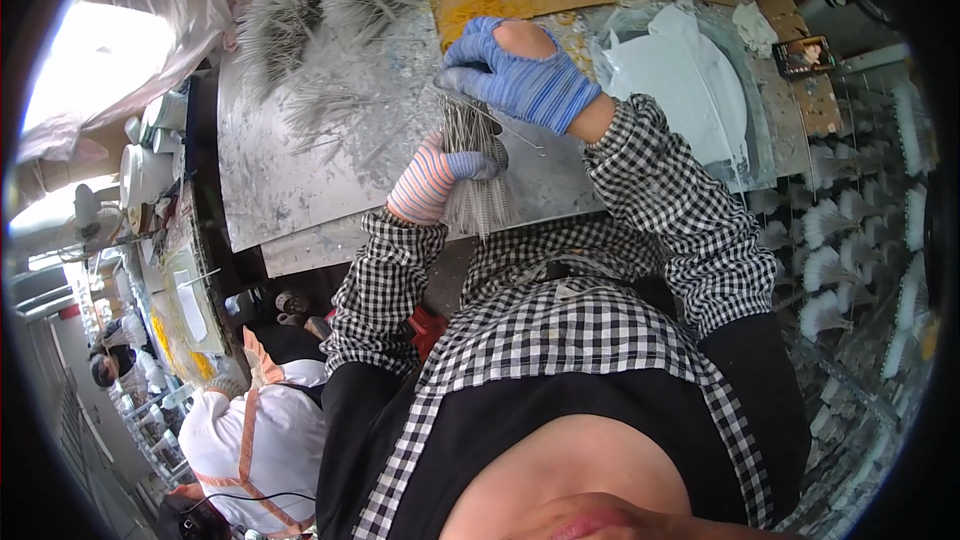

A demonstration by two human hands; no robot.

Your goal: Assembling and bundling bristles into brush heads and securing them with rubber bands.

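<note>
A bundle of thin metal pins [478,175] is gripped upright in the left hand [432,180], closed around it in a striped glove, above the grey counter [300,170]. The top of the bundle is pinched by the right hand [520,75] (blue glove). Pins could slip loose and scatter if either grip slackens. No container is seen; loose pins [320,0] lie piled on the counter.

Daylight glare upper left; fisheye edges dark, perhaps slightly blurred.

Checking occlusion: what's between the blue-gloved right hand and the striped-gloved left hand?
Head view: a bundle of thin metal rods spans from left hand to right hand.
</note>
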